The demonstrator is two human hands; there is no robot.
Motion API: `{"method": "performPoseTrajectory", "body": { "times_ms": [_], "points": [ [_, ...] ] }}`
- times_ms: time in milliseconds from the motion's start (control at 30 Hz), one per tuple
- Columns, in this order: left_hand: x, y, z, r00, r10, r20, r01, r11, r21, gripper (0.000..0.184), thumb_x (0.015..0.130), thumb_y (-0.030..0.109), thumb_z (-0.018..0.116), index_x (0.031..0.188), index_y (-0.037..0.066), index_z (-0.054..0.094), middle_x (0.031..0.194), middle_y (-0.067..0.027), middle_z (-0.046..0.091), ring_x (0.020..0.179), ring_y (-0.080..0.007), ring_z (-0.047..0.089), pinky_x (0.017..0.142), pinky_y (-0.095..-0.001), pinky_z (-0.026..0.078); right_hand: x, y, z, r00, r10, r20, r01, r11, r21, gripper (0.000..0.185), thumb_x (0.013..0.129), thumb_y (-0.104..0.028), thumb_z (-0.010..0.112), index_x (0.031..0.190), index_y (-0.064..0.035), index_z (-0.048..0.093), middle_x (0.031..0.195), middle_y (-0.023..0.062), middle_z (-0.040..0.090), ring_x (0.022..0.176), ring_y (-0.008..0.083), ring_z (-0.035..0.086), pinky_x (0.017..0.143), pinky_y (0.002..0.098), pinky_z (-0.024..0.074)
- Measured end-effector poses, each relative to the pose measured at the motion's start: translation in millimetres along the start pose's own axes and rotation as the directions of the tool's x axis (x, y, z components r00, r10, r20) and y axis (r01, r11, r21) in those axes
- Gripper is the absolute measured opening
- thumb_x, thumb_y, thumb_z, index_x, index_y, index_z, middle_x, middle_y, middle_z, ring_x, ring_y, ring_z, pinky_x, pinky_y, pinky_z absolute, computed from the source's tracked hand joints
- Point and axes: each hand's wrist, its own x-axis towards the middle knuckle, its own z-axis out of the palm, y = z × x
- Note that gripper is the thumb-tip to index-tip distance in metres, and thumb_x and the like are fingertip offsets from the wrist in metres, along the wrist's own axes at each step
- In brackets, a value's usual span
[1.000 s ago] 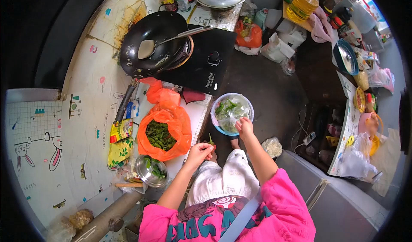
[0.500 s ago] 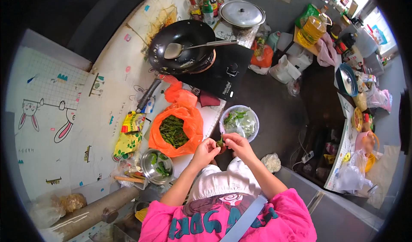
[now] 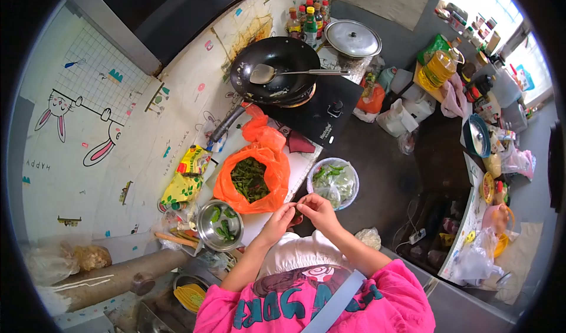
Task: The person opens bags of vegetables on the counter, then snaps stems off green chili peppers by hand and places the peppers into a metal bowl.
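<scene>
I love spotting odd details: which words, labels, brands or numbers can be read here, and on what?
"HAPPY TIME": patterned wall covering
"HAPPY": same covering, far left
Too small or blurred: cooktop lettering, bottles, yellow packets
Pink shirt: large lettering, partly hidden by the strap; uncertain

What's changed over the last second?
The right hand has moved leftward from the lined bin to the left hand; their fingertips are now close together. Earlier the left held a small green piece; now I can't make out what's between the fingers. The camera view shifted too. The wok, spatula, orange bag and steel bowl stayed put.
</scene>
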Motion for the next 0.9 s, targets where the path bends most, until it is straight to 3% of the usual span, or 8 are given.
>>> {"method": "performPoseTrajectory", "body": {
  "times_ms": [133, 233, 333, 533, 667, 900],
  "points": [
    [-1.0, -5.9, 5.0, 1.000, 0.009, 0.006, -0.008, 0.989, -0.148, 0.027, 0.093, 0.024, 0.040, 0.111, 0.005, 0.046, 0.093, -0.0022, 0.051, 0.084, -0.0103, 0.052, 0.077, -0.0287, 0.048, 1.2, -4.1, -0.4, 0.987, -0.158, -0.016, 0.147, 0.945, -0.293, 0.010, 0.076, -0.006, 0.065, 0.075, 0.0018, 0.058, 0.073, 0.0034, 0.055, 0.059, 0.0081, 0.050, 0.053, 0.0208, 0.0411],
    [4.8, -20.0, 8.8, 0.993, 0.002, -0.117, -0.026, 0.979, -0.201, 0.023, 0.093, 0.024, 0.041, 0.103, 0.005, 0.050, 0.083, -0.0018, 0.052, 0.076, -0.0107, 0.052, 0.072, -0.0285, 0.049, 7.5, 0.4, -8.2, 0.943, -0.332, -0.001, 0.298, 0.849, -0.436, 0.014, 0.072, -0.007, 0.068, 0.067, 0.0026, 0.058, 0.070, 0.0066, 0.054, 0.057, 0.0121, 0.051, 0.052, 0.0239, 0.0410],
    [11.1, -32.5, 20.7, 0.963, -0.070, -0.259, -0.022, 0.941, -0.339, 0.018, 0.091, 0.021, 0.045, 0.094, 0.005, 0.051, 0.079, -0.0019, 0.053, 0.068, -0.0102, 0.053, 0.067, -0.0265, 0.051, 4.8, -8.7, -11.1, 0.960, -0.278, -0.041, 0.219, 0.833, -0.508, 0.013, 0.070, -0.003, 0.067, 0.064, 0.0022, 0.058, 0.070, 0.0082, 0.054, 0.065, 0.0135, 0.054, 0.058, 0.0244, 0.0445],
    [17.4, -45.0, 30.9, 0.939, -0.259, -0.227, 0.121, 0.865, -0.486, 0.017, 0.090, 0.023, 0.049, 0.086, 0.008, 0.054, 0.070, -0.0005, 0.053, 0.062, -0.0114, 0.054, 0.060, -0.0274, 0.051, -2.3, -8.4, -28.0, 0.895, -0.441, 0.060, 0.343, 0.597, -0.725, 0.011, 0.066, -0.004, 0.069, 0.064, 0.0010, 0.060, 0.065, 0.0077, 0.052, 0.058, 0.0192, 0.054, 0.051, 0.0278, 0.0433],
    [21.9, -49.6, 28.5, 0.923, -0.338, -0.184, 0.210, 0.843, -0.495, 0.016, 0.091, 0.022, 0.046, 0.088, 0.008, 0.054, 0.071, -0.0014, 0.053, 0.063, -0.0142, 0.052, 0.065, -0.0321, 0.049, -4.7, -13.4, -32.4, 0.852, -0.507, 0.132, 0.413, 0.495, -0.764, 0.009, 0.064, -0.005, 0.069, 0.065, -0.0001, 0.062, 0.064, 0.0071, 0.052, 0.058, 0.0212, 0.054, 0.051, 0.0297, 0.0428],
    [22.8, -49.3, 24.6, 0.895, -0.412, -0.173, 0.262, 0.797, -0.544, 0.018, 0.090, 0.024, 0.048, 0.082, 0.009, 0.054, 0.068, -0.0015, 0.052, 0.062, -0.0139, 0.053, 0.064, -0.0323, 0.049, 2.1, -11.8, -35.3, 0.755, -0.569, 0.325, 0.571, 0.328, -0.753, 0.009, 0.062, -0.007, 0.069, 0.067, -0.0028, 0.063, 0.063, 0.0061, 0.050, 0.059, 0.0227, 0.052, 0.054, 0.0327, 0.0429]
  ]
}}
